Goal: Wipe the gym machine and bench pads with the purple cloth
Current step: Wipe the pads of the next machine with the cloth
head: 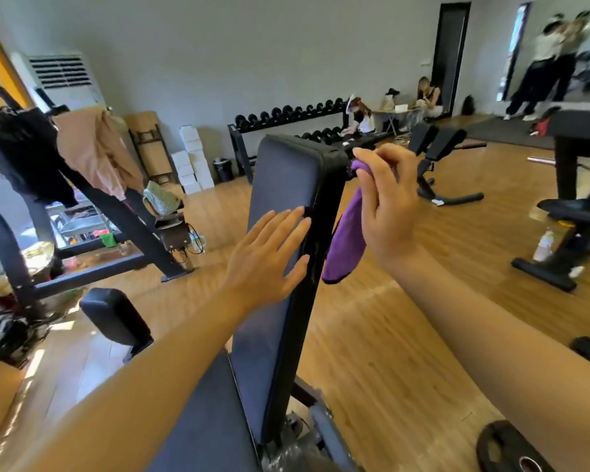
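A dark bench back pad (285,178) stands raised and steep in the middle of the view, with the seat pad (205,420) below it. My left hand (269,253) lies flat with straight fingers against the pad's right side. My right hand (385,199) is behind the pad's upper right edge and holds the purple cloth (346,240). The cloth hangs down from my fingers beside the black rear of the pad.
A black rack with clothes (92,155) draped on it stands left. A small black pad (116,318) sits low left. A dumbbell rack (286,120) lines the far wall. Other benches (436,155) and weight plates (504,447) lie right. People sit and stand at the back.
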